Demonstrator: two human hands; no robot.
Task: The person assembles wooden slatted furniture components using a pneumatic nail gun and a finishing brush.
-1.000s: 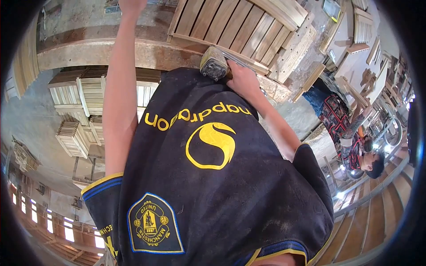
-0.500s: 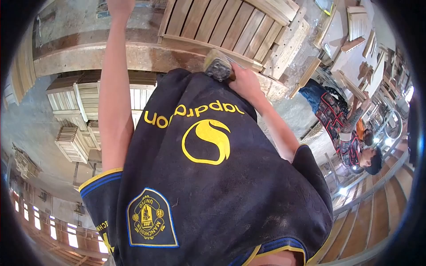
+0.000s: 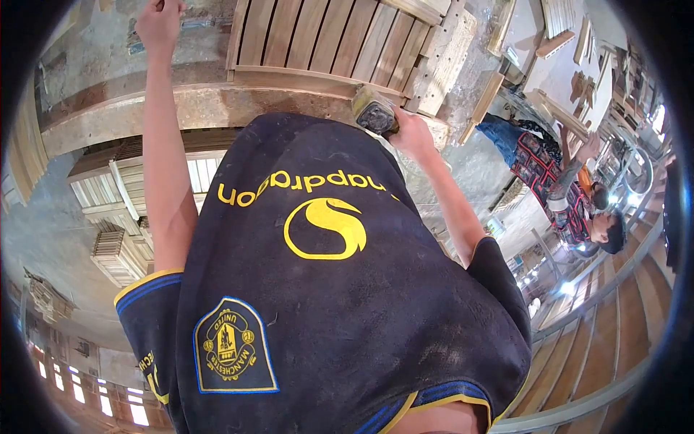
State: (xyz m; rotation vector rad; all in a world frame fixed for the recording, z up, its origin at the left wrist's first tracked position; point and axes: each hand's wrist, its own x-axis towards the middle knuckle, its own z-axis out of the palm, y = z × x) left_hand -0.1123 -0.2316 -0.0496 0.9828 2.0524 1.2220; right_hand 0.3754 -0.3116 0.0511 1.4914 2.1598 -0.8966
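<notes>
My right hand is closed around a mallet with a blocky head, yellowish sides and a dark, worn face. It is held just in front of my dark shirt, near the workbench edge. A slatted wooden panel lies on the bench just beyond the mallet head. Out at the upper left, my left hand is over the bench with its fingers curled together. Anything between those fingers is too small to make out, and the view's edge cuts off the fingertips.
The workbench has a thick, worn front edge. Stacked slatted wooden pieces stand below it at left. At right, another person works by a table with wood pieces. A long board stands far left.
My left hand has come further into view at the upper left. The mallet and my right hand have shifted right in the view, while the panel appears further left.
</notes>
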